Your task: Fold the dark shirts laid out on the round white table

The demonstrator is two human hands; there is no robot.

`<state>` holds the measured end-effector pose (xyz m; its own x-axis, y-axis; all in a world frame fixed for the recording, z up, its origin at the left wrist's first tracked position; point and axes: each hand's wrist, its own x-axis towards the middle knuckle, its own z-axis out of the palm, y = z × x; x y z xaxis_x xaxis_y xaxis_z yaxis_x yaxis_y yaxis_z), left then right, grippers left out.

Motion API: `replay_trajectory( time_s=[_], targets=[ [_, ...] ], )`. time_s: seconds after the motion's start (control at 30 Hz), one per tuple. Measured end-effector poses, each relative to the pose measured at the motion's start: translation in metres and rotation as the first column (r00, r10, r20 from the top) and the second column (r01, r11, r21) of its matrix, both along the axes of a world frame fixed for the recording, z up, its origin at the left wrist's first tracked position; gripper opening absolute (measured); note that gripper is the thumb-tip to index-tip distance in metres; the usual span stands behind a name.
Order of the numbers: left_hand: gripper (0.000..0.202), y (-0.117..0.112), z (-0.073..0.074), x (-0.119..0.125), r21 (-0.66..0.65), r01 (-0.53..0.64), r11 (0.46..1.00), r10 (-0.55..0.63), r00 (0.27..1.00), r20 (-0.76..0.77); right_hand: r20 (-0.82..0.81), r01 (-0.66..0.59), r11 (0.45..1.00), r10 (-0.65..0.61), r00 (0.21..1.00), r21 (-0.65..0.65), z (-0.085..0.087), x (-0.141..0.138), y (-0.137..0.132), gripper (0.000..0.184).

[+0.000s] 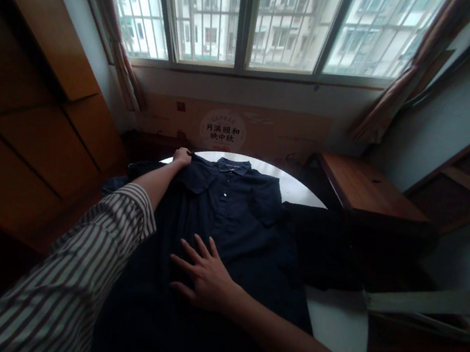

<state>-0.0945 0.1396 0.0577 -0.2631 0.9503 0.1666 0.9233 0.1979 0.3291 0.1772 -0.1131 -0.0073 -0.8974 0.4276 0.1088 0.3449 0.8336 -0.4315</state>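
Left hand (182, 157) at shoulder of navy shirt (219, 215), grip hidden, right hand (204, 274) spread open on it

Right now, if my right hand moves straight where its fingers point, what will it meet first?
Your right hand probably meets the striped sleeve of your left arm first, though depth is unclear.

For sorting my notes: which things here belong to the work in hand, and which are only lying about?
In use: navy collared shirt; left hand; right hand.
Lying about: dark cloth; wooden side table; round white table.
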Motion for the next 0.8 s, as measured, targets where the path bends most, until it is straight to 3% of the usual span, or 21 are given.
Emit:
replay_trajectory(
  time_s=[0.1, 0.17, 0.23, 0.27, 0.33, 0.4, 0.5, 0.57, 0.63, 0.7, 0.8],
  targets=[
    [0.028, -0.001, 0.003, 0.005, -0.103, -0.081, 0.991, 0.079, 0.997, -0.021, 0.007, 0.003, 1.000, -0.003, 1.000, 0.006, 0.001, 0.001, 0.000, 0.062],
    [0.033, -0.009, 0.008, 0.015, -0.099, -0.091, 0.991, 0.087, 0.995, -0.047, 0.016, 0.004, 1.000, -0.005, 1.000, 0.020, 0.000, 0.001, 0.000, 0.062],
    [0.040, -0.028, 0.014, 0.029, -0.040, -0.009, 0.999, 0.005, 0.996, -0.090, 0.021, 0.006, 0.999, -0.007, 1.000, 0.044, -0.002, 0.000, 0.001, 0.062],
    [0.040, -0.044, 0.016, 0.036, -0.005, 0.093, 0.996, -0.093, 0.989, -0.116, 0.020, 0.010, 0.998, -0.011, 1.000, 0.062, -0.003, -0.002, 0.001, 0.061],
    [0.035, -0.090, 0.017, 0.049, 0.036, 0.373, 0.927, -0.362, 0.916, -0.173, 0.010, 0.042, 0.991, -0.044, 0.999, 0.129, -0.006, -0.005, 0.000, 0.058],
    [0.028, -0.150, 0.014, 0.056, 0.002, 0.593, 0.805, -0.580, 0.787, -0.209, 0.006, 0.084, 0.966, -0.088, 0.996, 0.244, -0.005, -0.007, -0.005, 0.052],
    [0.027, -0.250, -0.001, 0.054, -0.145, 0.729, 0.668, -0.740, 0.632, -0.231, 0.056, 0.054, 0.919, -0.082, 0.995, 0.390, 0.008, -0.001, -0.022, 0.040],
    [0.025, -0.309, -0.014, 0.043, -0.161, 0.790, 0.592, -0.803, 0.561, -0.198, 0.098, 0.007, 0.924, -0.048, 0.994, 0.383, 0.021, 0.016, -0.040, 0.036],
    [0.024, -0.359, -0.026, 0.027, -0.125, 0.812, 0.570, -0.821, 0.554, -0.139, 0.095, 0.042, 0.948, -0.076, 0.993, 0.317, 0.030, 0.045, -0.060, 0.032],
    [0.037, -0.399, -0.035, 0.010, -0.084, 0.804, 0.589, -0.808, 0.581, -0.098, 0.049, 0.177, 0.951, -0.196, 0.979, 0.252, 0.028, 0.084, -0.080, 0.032],
    [0.059, -0.442, -0.048, -0.013, -0.041, 0.758, 0.650, -0.758, 0.644, -0.102, -0.067, 0.445, 0.864, -0.442, 0.894, 0.235, 0.008, 0.149, -0.107, 0.048]
  ],
)
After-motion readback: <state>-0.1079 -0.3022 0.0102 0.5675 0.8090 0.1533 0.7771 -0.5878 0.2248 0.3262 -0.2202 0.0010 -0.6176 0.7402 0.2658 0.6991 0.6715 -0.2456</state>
